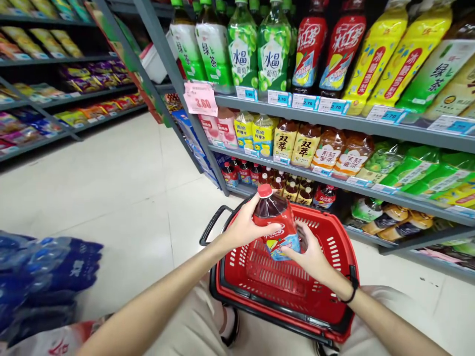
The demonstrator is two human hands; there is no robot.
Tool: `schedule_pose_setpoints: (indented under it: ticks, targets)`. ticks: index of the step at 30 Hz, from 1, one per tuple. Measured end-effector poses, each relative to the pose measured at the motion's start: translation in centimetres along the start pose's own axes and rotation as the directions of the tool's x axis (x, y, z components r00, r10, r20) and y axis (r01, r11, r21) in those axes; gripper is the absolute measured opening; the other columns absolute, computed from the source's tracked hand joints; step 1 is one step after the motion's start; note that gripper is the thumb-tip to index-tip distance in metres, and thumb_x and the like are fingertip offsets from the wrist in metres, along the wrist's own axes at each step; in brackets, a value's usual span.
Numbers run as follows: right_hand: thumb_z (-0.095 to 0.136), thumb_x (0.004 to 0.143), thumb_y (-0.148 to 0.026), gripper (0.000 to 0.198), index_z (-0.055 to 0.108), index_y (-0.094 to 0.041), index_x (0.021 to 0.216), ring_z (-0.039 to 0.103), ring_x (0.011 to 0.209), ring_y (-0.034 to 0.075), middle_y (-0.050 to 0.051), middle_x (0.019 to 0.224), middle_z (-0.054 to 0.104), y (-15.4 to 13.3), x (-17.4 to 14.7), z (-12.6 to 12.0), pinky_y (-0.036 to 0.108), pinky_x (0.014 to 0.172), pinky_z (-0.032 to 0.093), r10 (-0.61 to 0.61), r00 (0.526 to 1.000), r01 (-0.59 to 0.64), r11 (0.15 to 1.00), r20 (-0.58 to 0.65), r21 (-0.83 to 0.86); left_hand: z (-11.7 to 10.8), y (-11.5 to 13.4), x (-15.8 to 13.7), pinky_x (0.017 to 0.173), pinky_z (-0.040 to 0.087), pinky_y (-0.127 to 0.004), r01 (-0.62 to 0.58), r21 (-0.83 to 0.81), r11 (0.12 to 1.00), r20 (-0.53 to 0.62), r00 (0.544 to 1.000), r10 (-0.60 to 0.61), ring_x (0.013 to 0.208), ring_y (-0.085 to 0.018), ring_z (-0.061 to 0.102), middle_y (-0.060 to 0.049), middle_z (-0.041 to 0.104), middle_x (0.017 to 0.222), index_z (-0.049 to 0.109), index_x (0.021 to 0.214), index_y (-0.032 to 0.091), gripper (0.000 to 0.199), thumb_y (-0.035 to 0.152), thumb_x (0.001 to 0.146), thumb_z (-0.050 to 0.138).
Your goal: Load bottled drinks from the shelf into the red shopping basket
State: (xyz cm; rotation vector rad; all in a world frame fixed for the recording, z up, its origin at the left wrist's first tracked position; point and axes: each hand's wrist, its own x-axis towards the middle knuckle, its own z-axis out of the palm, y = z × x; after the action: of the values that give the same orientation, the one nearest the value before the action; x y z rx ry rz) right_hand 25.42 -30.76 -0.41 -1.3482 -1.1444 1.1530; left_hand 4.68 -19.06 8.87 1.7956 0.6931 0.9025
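Note:
Both hands hold one large iced tea bottle (pixel 272 207) with a red cap, dark tea and a red and blue label. My left hand (pixel 250 220) wraps round its upper left side near the shoulder. Lower on the right side, my right hand (pixel 309 252) grips it near the base, with a dark band on that wrist. The bottle tilts slightly, cap away from me, above a red shopping basket (pixel 256 269) with black trim that stands on the floor between my legs. Slots show in the basket's floor and walls.
Drink shelves (pixel 267 106) rise just beyond the basket, with rows of bottled teas and price tags. The basket's black handle (pixel 215 225) sticks out to the left. Shrink-wrapped water packs (pixel 48 272) stand at the lower left. Snack shelves (pixel 52 99) line the far left, across a tiled aisle.

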Motion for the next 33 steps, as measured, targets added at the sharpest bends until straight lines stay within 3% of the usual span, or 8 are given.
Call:
schedule_pose_setpoints:
  ticks: [5, 9, 13, 16, 20, 23, 27, 33]
  targets:
    - [0.094, 0.077, -0.048, 0.087, 0.049, -0.025, 0.148, 0.059, 0.142, 0.032, 0.016, 0.154, 0.060, -0.2, -0.4, -0.3, 0.049, 0.122, 0.046, -0.009, 1.000, 0.011, 0.999, 0.027, -0.052, 0.3, -0.8, -1.1, 0.120, 0.050, -0.052, -0.114, 0.093, 0.989, 0.010, 0.993, 0.114, 0.132, -0.035, 0.067, -0.016, 0.068, 0.144, 0.059, 0.147, 0.019, 0.084, 0.046, 0.076, 0.095]
    - [0.093, 0.079, -0.048, 0.080, 0.053, -0.025, 0.145, 0.062, 0.139, 0.031, 0.014, 0.152, 0.062, -1.0, -0.4, -0.1, 0.047, 0.119, 0.049, 0.019, 0.999, -0.021, 0.999, 0.047, 0.028, 0.1, -0.3, -1.2, 0.119, 0.050, -0.051, -0.048, 0.078, 0.996, -0.046, 0.998, 0.052, 0.131, -0.034, 0.067, -0.016, 0.067, 0.146, 0.058, 0.149, 0.018, 0.083, 0.046, 0.079, 0.092]
    - [0.092, 0.077, -0.055, 0.073, 0.062, -0.024, 0.136, 0.067, 0.132, 0.033, 0.013, 0.144, 0.068, -2.2, -0.2, -0.3, 0.048, 0.114, 0.053, 0.113, 0.989, -0.130, 0.971, 0.091, 0.200, -0.9, -0.6, -0.9, 0.125, 0.045, -0.051, -0.064, -0.121, 0.991, 0.052, 0.996, 0.071, 0.146, -0.035, 0.057, -0.017, 0.057, 0.159, 0.053, 0.158, 0.021, 0.086, 0.052, 0.085, 0.087]
    - [0.092, 0.075, -0.059, 0.066, 0.070, -0.022, 0.126, 0.069, 0.129, 0.035, 0.013, 0.138, 0.072, -2.8, -0.3, -0.7, 0.050, 0.113, 0.054, 0.181, 0.952, -0.264, 0.891, 0.246, 0.370, -1.3, -1.5, -1.2, 0.125, 0.046, -0.053, 0.031, -0.338, 0.941, 0.147, 0.989, 0.020, 0.156, -0.039, 0.045, -0.015, 0.047, 0.168, 0.047, 0.165, 0.027, 0.105, 0.065, 0.077, 0.091]
    - [0.087, 0.079, -0.064, 0.061, 0.075, -0.021, 0.120, 0.069, 0.131, 0.036, 0.013, 0.133, 0.075, -3.5, -0.9, -0.4, 0.051, 0.115, 0.052, 0.222, 0.860, -0.446, 0.762, 0.459, 0.469, -0.5, -1.3, -1.7, 0.117, 0.055, -0.054, 0.208, -0.391, 0.896, 0.146, 0.976, -0.163, 0.148, -0.042, 0.054, -0.014, 0.050, 0.166, 0.035, 0.170, 0.032, 0.122, 0.063, 0.069, 0.096]
    - [0.078, 0.090, -0.066, 0.060, 0.071, -0.025, 0.133, 0.061, 0.143, 0.032, 0.010, 0.148, 0.068, -4.2, -1.1, 0.3, 0.050, 0.124, 0.045, 0.177, 0.924, -0.323, 0.835, 0.338, 0.446, 0.8, -0.1, -1.6, 0.113, 0.057, -0.050, 0.149, -0.313, 0.938, 0.009, 0.988, -0.154, 0.137, -0.038, 0.064, -0.015, 0.057, 0.159, 0.043, 0.162, 0.025, 0.113, 0.058, 0.069, 0.097]
    - [0.085, 0.084, -0.065, 0.079, 0.060, -0.030, 0.150, 0.050, 0.153, 0.029, 0.008, 0.163, 0.055, -3.9, -1.2, 1.3, 0.046, 0.129, 0.039, 0.064, 0.980, -0.119, 0.945, 0.186, 0.305, 2.5, 0.6, -1.6, 0.113, 0.054, -0.049, 0.101, -0.006, 0.995, -0.193, 0.976, -0.101, 0.129, -0.034, 0.067, -0.014, 0.066, 0.144, 0.050, 0.149, 0.023, 0.092, 0.051, 0.073, 0.096]
    - [0.087, 0.072, -0.073, 0.075, 0.073, -0.025, 0.128, 0.066, 0.134, 0.036, 0.011, 0.142, 0.072, -1.9, -1.2, 0.6, 0.052, 0.119, 0.051, 0.235, 0.952, -0.301, 0.841, 0.197, 0.450, 2.6, -0.4, -2.2, 0.109, 0.054, -0.052, -0.089, 0.237, 0.967, -0.136, 0.983, 0.124, 0.127, -0.036, 0.064, -0.017, 0.063, 0.137, 0.053, 0.144, 0.019, 0.074, 0.056, 0.086, 0.080]
